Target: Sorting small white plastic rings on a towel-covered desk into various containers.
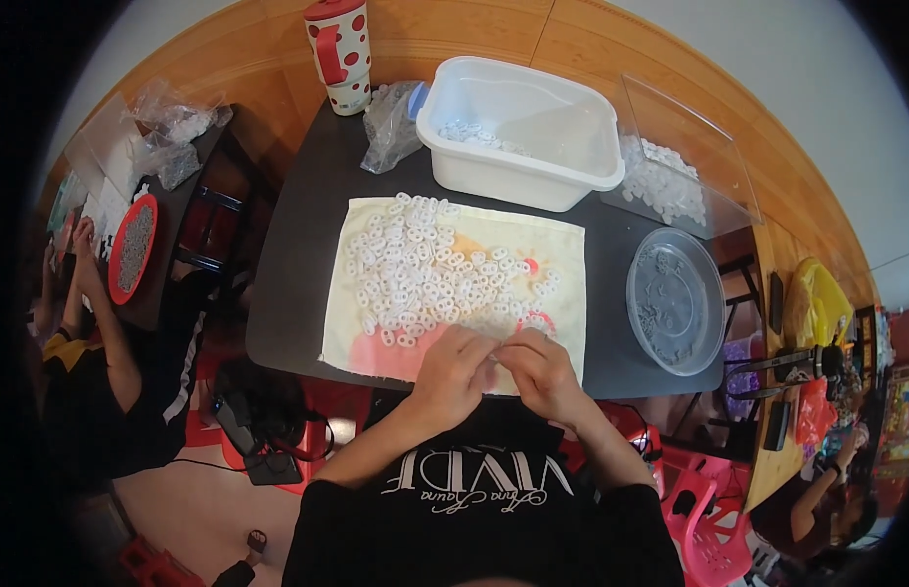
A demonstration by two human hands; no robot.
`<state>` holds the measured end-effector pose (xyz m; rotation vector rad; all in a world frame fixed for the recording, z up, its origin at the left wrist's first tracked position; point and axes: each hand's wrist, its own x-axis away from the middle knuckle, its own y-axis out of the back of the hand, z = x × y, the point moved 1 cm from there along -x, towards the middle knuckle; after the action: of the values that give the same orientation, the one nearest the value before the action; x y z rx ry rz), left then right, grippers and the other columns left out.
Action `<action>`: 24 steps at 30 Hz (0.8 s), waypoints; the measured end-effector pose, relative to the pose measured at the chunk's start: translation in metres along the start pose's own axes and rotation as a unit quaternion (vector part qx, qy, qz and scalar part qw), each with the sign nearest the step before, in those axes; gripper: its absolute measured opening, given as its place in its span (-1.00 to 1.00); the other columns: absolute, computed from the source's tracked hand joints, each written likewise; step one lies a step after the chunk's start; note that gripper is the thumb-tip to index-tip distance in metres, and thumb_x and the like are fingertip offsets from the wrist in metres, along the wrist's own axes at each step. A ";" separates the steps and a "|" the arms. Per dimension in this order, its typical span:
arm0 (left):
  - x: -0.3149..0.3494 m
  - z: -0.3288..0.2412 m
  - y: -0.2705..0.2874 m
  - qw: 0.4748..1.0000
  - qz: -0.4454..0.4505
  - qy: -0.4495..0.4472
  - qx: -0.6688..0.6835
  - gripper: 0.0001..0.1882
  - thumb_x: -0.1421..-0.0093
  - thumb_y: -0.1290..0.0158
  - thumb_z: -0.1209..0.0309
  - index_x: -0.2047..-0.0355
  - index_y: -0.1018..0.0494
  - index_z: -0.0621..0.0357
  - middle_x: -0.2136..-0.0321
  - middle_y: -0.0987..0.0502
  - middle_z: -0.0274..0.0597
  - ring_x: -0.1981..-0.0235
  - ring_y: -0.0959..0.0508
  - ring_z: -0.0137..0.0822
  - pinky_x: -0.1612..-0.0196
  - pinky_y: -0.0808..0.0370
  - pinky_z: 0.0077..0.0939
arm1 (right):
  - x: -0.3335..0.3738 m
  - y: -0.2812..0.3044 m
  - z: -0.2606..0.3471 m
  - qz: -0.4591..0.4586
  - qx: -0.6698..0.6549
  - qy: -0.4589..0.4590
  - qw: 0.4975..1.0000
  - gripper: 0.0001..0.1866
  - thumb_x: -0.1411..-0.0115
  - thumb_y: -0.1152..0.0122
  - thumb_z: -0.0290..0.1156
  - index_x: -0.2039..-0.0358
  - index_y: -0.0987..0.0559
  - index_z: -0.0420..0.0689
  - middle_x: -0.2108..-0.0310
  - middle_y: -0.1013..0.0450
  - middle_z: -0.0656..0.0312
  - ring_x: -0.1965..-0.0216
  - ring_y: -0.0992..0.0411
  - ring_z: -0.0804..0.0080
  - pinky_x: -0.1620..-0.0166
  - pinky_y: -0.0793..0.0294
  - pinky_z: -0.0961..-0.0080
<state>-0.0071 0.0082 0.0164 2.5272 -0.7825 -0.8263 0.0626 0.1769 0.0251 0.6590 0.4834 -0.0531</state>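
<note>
My left hand (452,374) and my right hand (544,374) meet over the front edge of a cream cloth (567,293). Both are closed in a pinch, fingertips almost touching. Whatever lies between them is too small and covered to make out. Beyond my fingers, many small white plastic pieces with two holes (415,264) lie heaped and scattered on the cloth, thickest at its left side. Pink and orange printed patches show through on the cloth.
A white tub (523,181) with some small white pieces inside stands behind the cloth. Right of it are a clear box of white parts (665,186) and a round clear tray (674,303). A dotted tumbler (339,59) and a plastic bag (391,127) stand back left. Other people work at both sides.
</note>
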 end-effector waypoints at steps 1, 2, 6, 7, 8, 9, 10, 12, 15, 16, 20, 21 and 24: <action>0.000 0.000 -0.001 1.000 -0.002 -0.008 -0.018 -0.66 0.08 -0.21 0.71 0.22 -0.54 0.28 0.39 -0.54 -0.04 0.32 -0.53 0.01 0.28 -0.47 -0.23 | 0.001 -0.001 0.000 0.006 0.006 0.001 1.000 -0.70 0.04 -0.20 -0.79 0.25 -0.60 -0.28 0.27 -0.50 0.05 0.27 -0.50 0.07 0.22 -0.49 0.33; 0.001 0.001 -0.001 1.000 -0.002 -0.008 -0.018 -0.66 0.08 -0.21 0.71 0.22 -0.54 0.28 0.39 -0.54 -0.04 0.32 -0.53 0.01 0.28 -0.47 -0.23 | 0.002 -0.001 0.000 0.012 0.013 0.001 1.000 -0.67 0.06 -0.19 -0.77 0.22 -0.60 -0.26 0.26 -0.49 0.07 0.23 -0.49 0.06 0.18 -0.46 0.29; 0.001 0.004 0.001 1.000 -0.008 -0.013 -0.017 -0.68 0.08 -0.24 0.66 0.24 -0.55 0.27 0.42 -0.54 -0.06 0.34 -0.53 -0.02 0.30 -0.47 -0.24 | 0.001 -0.002 0.002 0.006 0.007 0.004 1.000 -0.70 0.04 -0.20 -0.75 0.23 -0.60 -0.26 0.25 -0.50 0.07 0.23 -0.50 0.06 0.18 -0.46 0.28; 0.001 0.004 0.001 1.000 -0.007 -0.014 -0.010 -0.69 0.08 -0.24 0.65 0.25 -0.55 0.27 0.42 -0.54 -0.06 0.34 -0.53 -0.02 0.31 -0.46 -0.24 | 0.002 -0.002 0.001 0.008 0.008 0.010 1.000 -0.71 0.04 -0.21 -0.75 0.24 -0.60 -0.26 0.25 -0.50 0.07 0.23 -0.50 0.06 0.18 -0.45 0.28; 0.001 0.004 0.002 1.000 -0.007 -0.014 -0.011 -0.69 0.08 -0.24 0.65 0.25 -0.55 0.27 0.42 -0.54 -0.06 0.34 -0.53 -0.02 0.31 -0.46 -0.24 | 0.003 -0.002 0.000 0.009 0.010 0.017 1.000 -0.71 0.03 -0.21 -0.74 0.25 -0.60 -0.26 0.24 -0.50 0.06 0.23 -0.50 0.06 0.18 -0.45 0.28; 0.000 0.004 0.002 1.000 0.000 -0.018 -0.009 -0.69 0.08 -0.25 0.65 0.26 -0.55 0.26 0.42 -0.54 -0.07 0.34 -0.53 -0.02 0.31 -0.46 -0.25 | 0.003 -0.003 0.000 0.009 0.010 0.017 1.000 -0.71 0.03 -0.21 -0.74 0.25 -0.60 -0.26 0.24 -0.50 0.06 0.23 -0.50 0.06 0.18 -0.45 0.28; 0.000 0.004 0.002 1.000 0.008 -0.022 -0.007 -0.70 0.08 -0.25 0.64 0.26 -0.55 0.26 0.42 -0.54 -0.07 0.34 -0.53 -0.02 0.31 -0.46 -0.25 | 0.003 -0.003 -0.001 0.004 0.007 0.015 1.000 -0.73 0.03 -0.22 -0.74 0.26 -0.59 -0.26 0.25 -0.51 0.06 0.24 -0.50 0.06 0.18 -0.45 0.28; 0.000 0.004 0.003 1.000 0.006 -0.022 -0.005 -0.70 0.08 -0.25 0.64 0.27 -0.55 0.26 0.41 -0.54 -0.07 0.34 -0.53 -0.03 0.31 -0.46 -0.26 | 0.005 -0.004 0.000 -0.001 0.004 0.013 1.000 -0.74 0.02 -0.23 -0.73 0.27 -0.59 -0.25 0.25 -0.51 0.06 0.25 -0.50 0.06 0.19 -0.45 0.27; 0.000 0.005 0.003 1.000 0.010 -0.014 0.007 -0.71 0.07 -0.25 0.64 0.27 -0.56 0.25 0.41 -0.55 -0.07 0.34 -0.54 -0.03 0.30 -0.47 -0.27 | 0.006 -0.005 0.000 -0.019 -0.027 -0.034 0.999 -0.77 0.00 -0.26 -0.73 0.29 -0.58 -0.25 0.28 -0.51 0.06 0.27 -0.51 0.05 0.20 -0.46 0.28; 0.000 0.006 0.003 1.000 0.014 -0.007 0.016 -0.71 0.07 -0.25 0.64 0.27 -0.56 0.25 0.41 -0.55 -0.07 0.34 -0.54 -0.04 0.29 -0.47 -0.27 | 0.005 -0.004 0.000 -0.021 -0.020 -0.021 0.999 -0.78 0.00 -0.27 -0.72 0.30 -0.57 -0.25 0.29 -0.51 0.06 0.27 -0.51 0.06 0.20 -0.46 0.28; -0.004 0.006 0.008 0.999 0.040 -0.007 0.022 -0.72 0.06 -0.25 0.64 0.28 -0.56 0.25 0.42 -0.55 -0.08 0.35 -0.53 -0.04 0.28 -0.47 -0.27 | 0.004 -0.002 -0.002 -0.019 0.000 0.006 1.000 -0.77 0.06 -0.29 -0.78 0.35 -0.60 -0.28 0.32 -0.53 0.08 0.29 -0.53 0.13 0.27 -0.52 0.38; -0.004 0.007 0.009 0.999 0.044 -0.004 0.032 -0.72 0.06 -0.25 0.64 0.28 -0.56 0.25 0.43 -0.55 -0.08 0.35 -0.54 -0.05 0.28 -0.47 -0.27 | 0.003 -0.002 -0.002 -0.019 0.000 0.005 1.000 -0.77 0.06 -0.29 -0.78 0.35 -0.60 -0.28 0.32 -0.53 0.08 0.29 -0.53 0.13 0.27 -0.52 0.38; -0.004 0.007 0.010 0.998 0.053 0.000 0.038 -0.74 0.05 -0.24 0.65 0.29 -0.56 0.25 0.43 -0.55 -0.08 0.36 -0.54 -0.06 0.27 -0.47 -0.28 | 0.002 0.000 0.000 -0.017 0.001 0.011 1.000 -0.77 0.07 -0.29 -0.78 0.36 -0.60 -0.28 0.32 -0.53 0.08 0.29 -0.53 0.14 0.27 -0.51 0.39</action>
<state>-0.0178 0.0016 0.0180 2.5264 -0.9575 -0.7750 0.0640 0.1772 0.0240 0.6531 0.5161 -0.0775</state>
